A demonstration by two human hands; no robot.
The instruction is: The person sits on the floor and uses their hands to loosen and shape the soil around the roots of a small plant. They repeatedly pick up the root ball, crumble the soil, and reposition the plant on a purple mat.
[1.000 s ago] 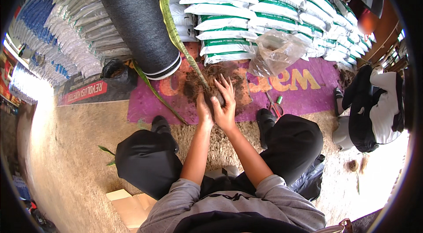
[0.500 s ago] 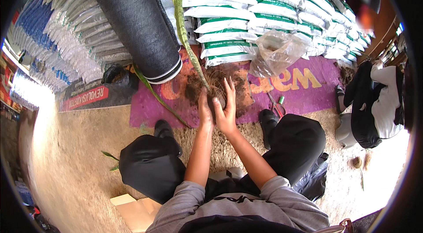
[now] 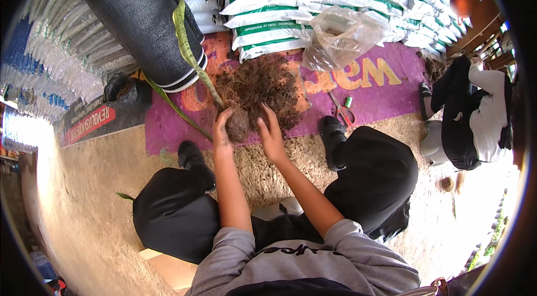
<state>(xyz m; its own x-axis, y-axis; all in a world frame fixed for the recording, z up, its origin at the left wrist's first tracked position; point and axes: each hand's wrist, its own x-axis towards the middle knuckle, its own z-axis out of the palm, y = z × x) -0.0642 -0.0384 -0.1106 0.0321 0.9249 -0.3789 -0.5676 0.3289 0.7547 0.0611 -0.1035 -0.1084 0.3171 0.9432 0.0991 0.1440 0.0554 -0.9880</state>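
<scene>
A long mottled yellow-green leaf (image 3: 191,58) rises from a ball of soil and roots (image 3: 238,123), leaning up past the dark rolled mesh (image 3: 134,16). My left hand (image 3: 224,125) is curled round the left side of the root ball. My right hand (image 3: 268,134) is apart from it at the right, fingers spread and nothing held, near a loose heap of soil and fibre (image 3: 271,83) on the purple printed sheet (image 3: 391,111). A second long leaf (image 3: 173,106) lies on the sheet at the left.
Stacked white sacks (image 3: 268,33), a clear plastic bag (image 3: 341,38) and a black bag (image 3: 120,94) border the sheet. Scissors (image 3: 342,112) lie beside a small green cylinder (image 3: 348,103). Another person (image 3: 475,117) crouches at the right. My feet and bent knees flank my arms.
Both hands held the root ball together; my right hand has come away rightward, while my left hand and the ball have shifted left. More of the soil heap shows. The view has also shifted.
</scene>
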